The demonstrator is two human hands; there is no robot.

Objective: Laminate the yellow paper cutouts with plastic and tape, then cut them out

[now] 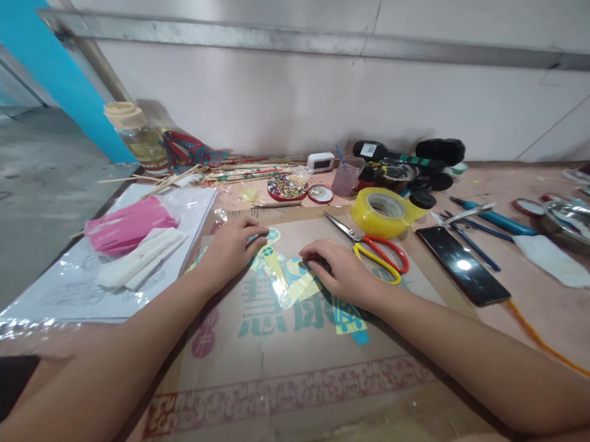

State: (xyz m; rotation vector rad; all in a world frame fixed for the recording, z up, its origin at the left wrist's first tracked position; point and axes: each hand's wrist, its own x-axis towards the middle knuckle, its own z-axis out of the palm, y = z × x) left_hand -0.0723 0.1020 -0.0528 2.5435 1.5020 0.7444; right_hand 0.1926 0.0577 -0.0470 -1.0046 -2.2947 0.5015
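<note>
In the head view my left hand (232, 247) rests over a cardboard sheet (264, 350) with printed characters. Its thumb and fingers close together at the edge of a small yellow-and-teal cutout piece (273, 235). A long yellow cutout strip (275, 275) with a teal round end lies just below those fingertips. My right hand (339, 268) has loosely curved fingers, thumb apart, over a pale yellow piece (304, 286); nothing shows gripped in it. Another yellow-and-teal piece (349, 321) lies partly under the right wrist. Scissors (367, 244) with red and yellow handles lie beyond this hand.
A yellow tape roll (381, 212), a bead tray (287, 187) and a plastic cup (348, 178) stand behind. Right are a phone (462, 264) and metal bowl (578, 223). Left, a pink packet (131, 225) lies on plastic-covered paper (67, 296), near a bottle (139, 139).
</note>
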